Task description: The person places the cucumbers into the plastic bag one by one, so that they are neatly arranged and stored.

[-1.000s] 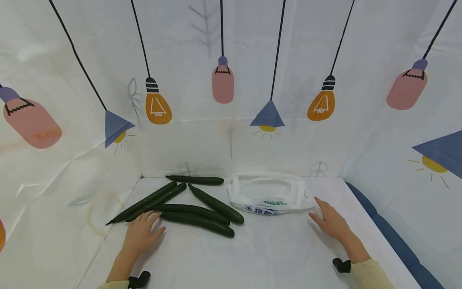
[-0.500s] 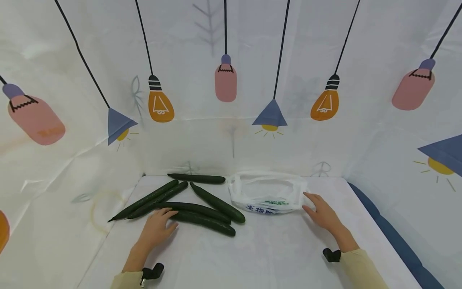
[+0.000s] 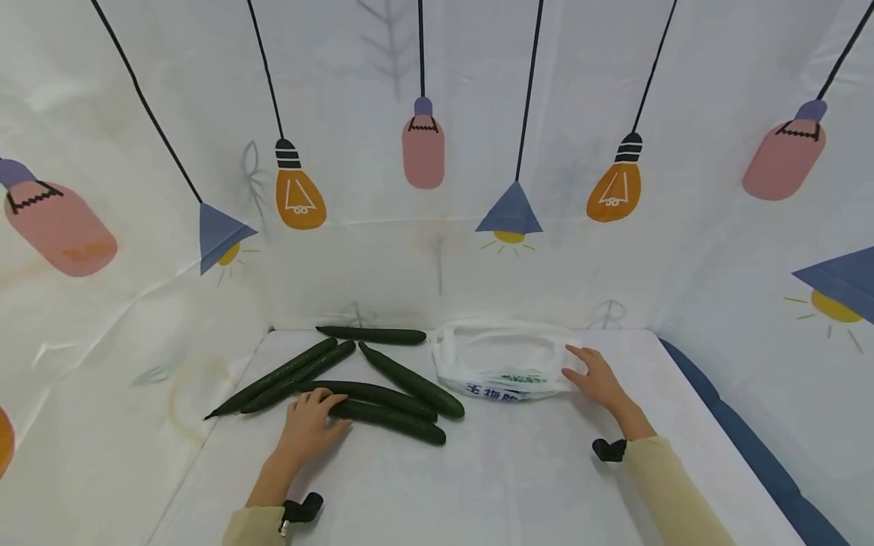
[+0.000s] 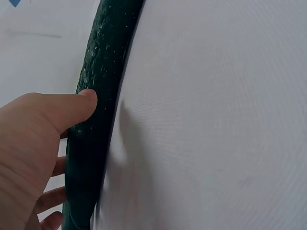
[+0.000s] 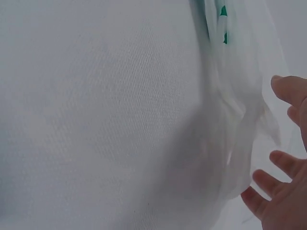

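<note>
The step in hand looks like taking hold of the front cucumber (image 3: 389, 422), which lies on the counter (image 3: 505, 478) to the left of and nearer the person than the white plastic bag (image 3: 505, 377): the left hand (image 3: 307, 426) has its thumb and fingers around the cucumber's far-left end. Well apart from it, the right hand (image 3: 599, 379) is spread loosely at the bag's right end, and whether it touches cannot be told. The next move seems to call for a firmer left grip and right fingers closing on the bag's edge.
</note>
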Tool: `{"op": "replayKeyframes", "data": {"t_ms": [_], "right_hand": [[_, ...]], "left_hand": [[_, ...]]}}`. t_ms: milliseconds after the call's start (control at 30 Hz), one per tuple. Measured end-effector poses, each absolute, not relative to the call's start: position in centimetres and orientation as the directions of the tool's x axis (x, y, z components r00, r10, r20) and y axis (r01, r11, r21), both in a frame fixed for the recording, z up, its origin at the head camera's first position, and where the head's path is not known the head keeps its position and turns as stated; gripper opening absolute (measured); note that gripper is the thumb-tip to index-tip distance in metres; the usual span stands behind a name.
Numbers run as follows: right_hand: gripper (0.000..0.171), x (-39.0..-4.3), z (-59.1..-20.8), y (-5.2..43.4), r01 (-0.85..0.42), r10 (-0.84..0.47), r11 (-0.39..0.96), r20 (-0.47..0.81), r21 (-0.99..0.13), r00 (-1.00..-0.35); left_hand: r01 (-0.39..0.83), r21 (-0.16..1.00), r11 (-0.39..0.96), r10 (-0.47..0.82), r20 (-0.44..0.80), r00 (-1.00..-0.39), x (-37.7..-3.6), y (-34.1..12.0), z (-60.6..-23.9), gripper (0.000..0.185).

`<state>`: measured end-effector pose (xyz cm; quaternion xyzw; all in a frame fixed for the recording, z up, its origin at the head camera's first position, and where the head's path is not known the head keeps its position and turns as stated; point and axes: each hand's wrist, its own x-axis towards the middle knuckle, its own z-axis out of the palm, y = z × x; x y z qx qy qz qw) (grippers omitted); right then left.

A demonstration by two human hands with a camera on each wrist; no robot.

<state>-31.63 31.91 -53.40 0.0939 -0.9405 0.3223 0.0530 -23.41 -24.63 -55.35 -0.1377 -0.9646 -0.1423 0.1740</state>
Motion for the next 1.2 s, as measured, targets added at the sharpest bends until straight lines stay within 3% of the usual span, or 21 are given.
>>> {"op": "replayKeyframes", "data": {"t_ms": [233,567,933,1200], "right_hand": [[0.067,-32.9,-53.7,31.7,-0.132,-0.081,0.781,0.111,-0.61,-0.99],[0.069,-34.1,-54.5,31.1,-0.134,-0.087,0.739,0.103,-0.66,-0.991],[0.024,-34.7,-55.7,30.6,-0.06,0.034,0.663,0.109,-0.746,-0.993],[0.041,-34.6,-54.6,29.4,0.012,0.057,0.648,0.033,-0.761,-0.998]], "left_hand": [[0.304,0.211,0.929,0.226,0.325,-0.918,-24.0,-23.8,-55.8,0.055],[0.385,0.207,0.899,0.31,0.318,-0.896,-24.3,-22.5,-56.3,0.052],[0.398,0.26,0.88,0.336,0.25,-0.908,-24.9,-20.8,-56.3,0.053],[0.472,0.283,0.835,0.402,0.273,-0.874,-25.5,-19.8,-56.0,0.043]]}}
